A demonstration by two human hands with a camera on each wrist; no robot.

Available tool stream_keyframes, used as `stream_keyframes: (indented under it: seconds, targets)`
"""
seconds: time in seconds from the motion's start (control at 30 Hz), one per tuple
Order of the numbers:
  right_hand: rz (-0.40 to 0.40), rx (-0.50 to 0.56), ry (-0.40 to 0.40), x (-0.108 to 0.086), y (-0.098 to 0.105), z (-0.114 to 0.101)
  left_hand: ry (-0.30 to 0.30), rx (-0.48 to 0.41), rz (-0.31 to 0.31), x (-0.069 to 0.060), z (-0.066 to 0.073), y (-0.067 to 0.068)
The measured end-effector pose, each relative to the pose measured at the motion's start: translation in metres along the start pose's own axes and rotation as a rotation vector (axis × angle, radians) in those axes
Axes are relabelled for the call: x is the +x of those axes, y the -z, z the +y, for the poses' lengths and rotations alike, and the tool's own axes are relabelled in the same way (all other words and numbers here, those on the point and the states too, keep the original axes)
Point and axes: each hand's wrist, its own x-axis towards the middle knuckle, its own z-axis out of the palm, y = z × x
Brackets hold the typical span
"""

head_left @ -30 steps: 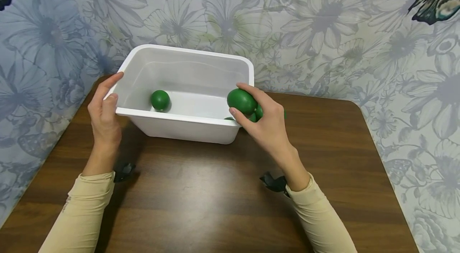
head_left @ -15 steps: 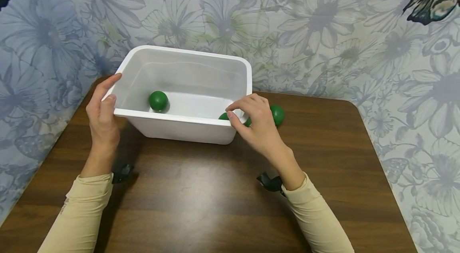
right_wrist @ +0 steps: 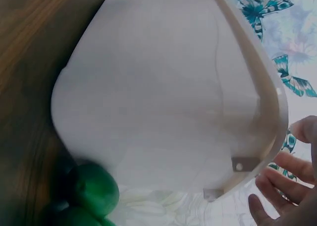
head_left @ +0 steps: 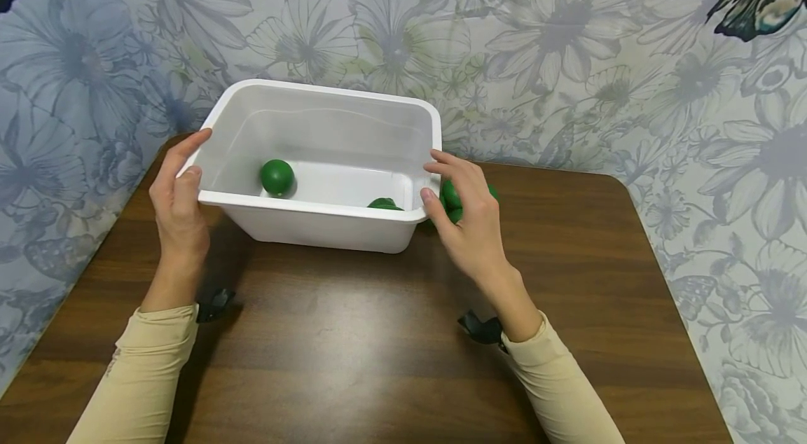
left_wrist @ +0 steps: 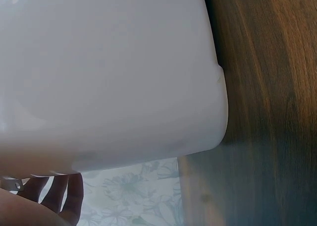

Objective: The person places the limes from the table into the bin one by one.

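A white plastic tub (head_left: 315, 209) stands on the table, seen from outside in the left wrist view (left_wrist: 114, 77). My left hand (head_left: 179, 206) grips its left rim, thumb near the front corner. My right hand (head_left: 469, 223) is at the right rim, fingers apart and nothing held; I cannot tell whether they touch it. Inside the tub, a smooth green oval fruit (head_left: 277, 178) lies at left, and more green (head_left: 384, 204) shows at front right, partly hidden by the near wall. Beside the tub, several green fruits (right_wrist: 94, 189) lie partly behind my right hand.
The dark brown wooden table (head_left: 328, 332) extends in front of the tub and to its right. Behind it is a wall (head_left: 567, 80) with a flower and butterfly pattern, close to the tub's far side. Dark straps (head_left: 482, 328) are on both wrists.
My right hand carried a green fruit over the tub's right rim and let it go inside, then drew back right to the rim. My left hand has stayed on the left rim.
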Motion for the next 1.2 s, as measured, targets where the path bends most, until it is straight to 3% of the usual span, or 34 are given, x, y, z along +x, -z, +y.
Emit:
stream_keyframes:
  seconds: [0.23, 0.57, 0.73, 1.0, 1.2]
  targets:
    - [0.041, -0.006, -0.041, -0.008, 0.007, 0.01, -0.05, 0.019, -0.019, 0.001, -0.002, 0.002]
    - [-0.019, -0.065, -0.132, -0.023, 0.018, 0.028, -0.001, -0.008, -0.004, 0.001, -0.002, 0.001]
    - [-0.09, -0.119, -0.197, -0.034, 0.023, 0.039, -0.011, -0.004, -0.007, 0.001, -0.002, 0.001]
    - [-0.28, -0.193, -0.316, -0.048, 0.029, 0.058, -0.016, -0.011, -0.013, 0.004, -0.003, 0.002]
    - [-0.322, -0.236, -0.393, -0.053, 0.029, 0.066, -0.023, -0.002, -0.021, 0.005, -0.004, 0.002]
